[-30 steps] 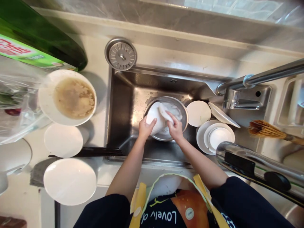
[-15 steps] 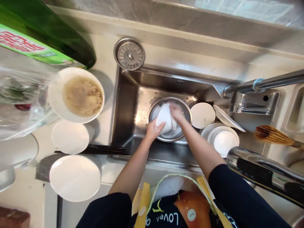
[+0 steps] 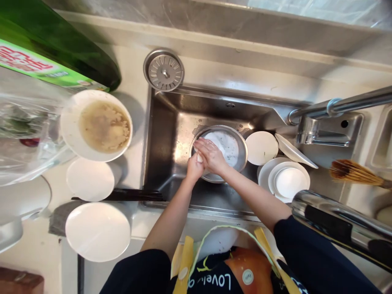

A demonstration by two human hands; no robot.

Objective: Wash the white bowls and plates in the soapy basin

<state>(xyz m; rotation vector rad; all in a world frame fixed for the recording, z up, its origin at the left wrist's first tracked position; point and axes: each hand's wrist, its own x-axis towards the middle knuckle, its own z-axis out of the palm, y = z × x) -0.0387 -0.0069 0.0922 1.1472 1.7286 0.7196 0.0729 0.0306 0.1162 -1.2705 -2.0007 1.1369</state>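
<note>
On the surface at left, a white bowl held murky brown liquid. In the sink, a steel bowl held white suds; over it, the left hand had its fingers clenched on a small white item, with the right hand lying extended across them, and stacked white plates sat further right.

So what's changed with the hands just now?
The right hand slid left and now covers the left hand at the left rim of the steel bowl. The white item they held above the bowl is now nearly hidden between them. The white plates beside the bowl stayed put.
</note>
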